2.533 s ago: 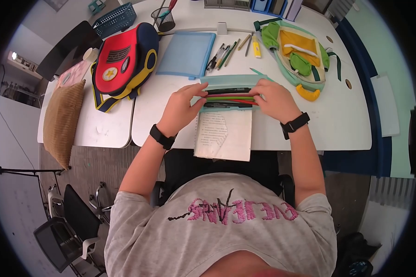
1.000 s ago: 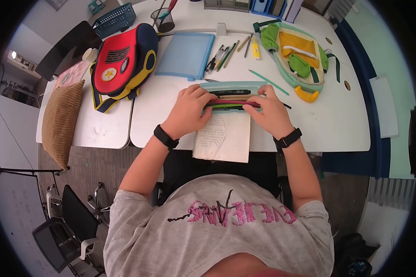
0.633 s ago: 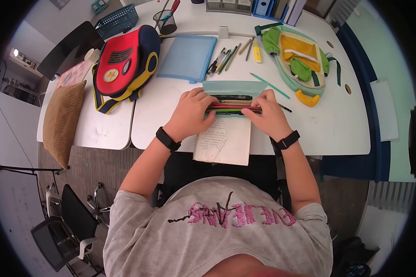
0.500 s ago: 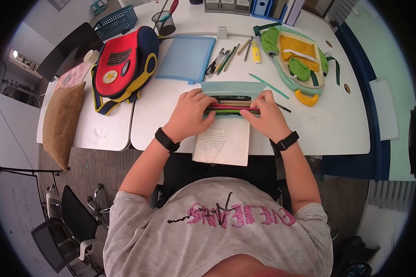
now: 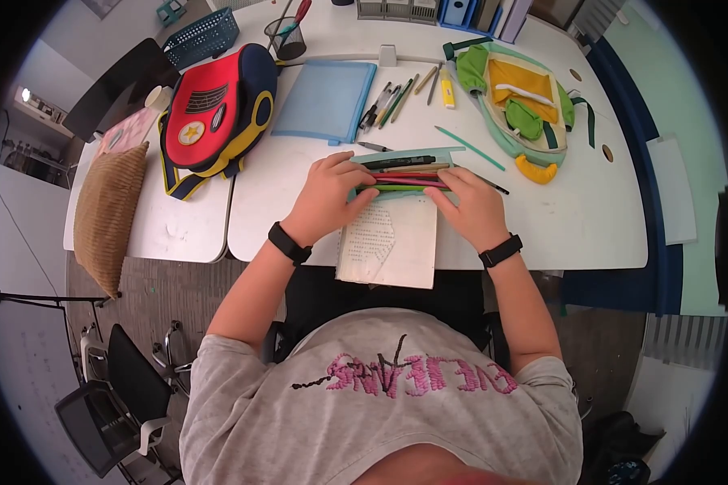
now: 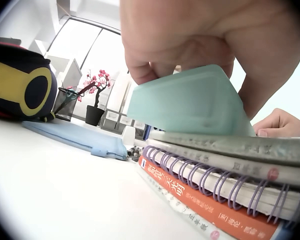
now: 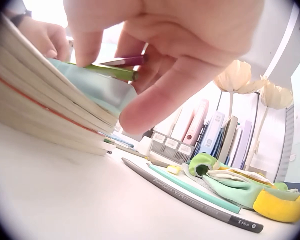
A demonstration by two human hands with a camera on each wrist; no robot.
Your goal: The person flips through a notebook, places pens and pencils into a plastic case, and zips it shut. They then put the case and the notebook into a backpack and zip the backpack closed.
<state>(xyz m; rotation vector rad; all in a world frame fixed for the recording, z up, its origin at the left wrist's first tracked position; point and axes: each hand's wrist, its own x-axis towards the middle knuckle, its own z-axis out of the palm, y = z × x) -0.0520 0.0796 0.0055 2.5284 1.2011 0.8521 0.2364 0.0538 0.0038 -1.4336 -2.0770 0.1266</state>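
A teal pencil case lies lid-back on a stack of books, with black pens and red, pink and green pencils inside. My left hand holds the case's left end; in the left wrist view the fingers and thumb of that hand straddle the case end. At the right end is my right hand, its thumb at the near edge and fingers over the pencil ends. The right wrist view shows this hand round the case end, against a green pencil. Both hands partly hide the contents.
Beyond the case lie a blue folder, loose pens and pencils and a yellow marker. A teal pencil and a dark pencil lie at the right. A red backpack stands left, a green-yellow bag right.
The raised lid has tipped further back, and a pen behind it shows again. My right fingers have shifted over the pencil ends; the pencils inside are spread differently. My left hand keeps its place.
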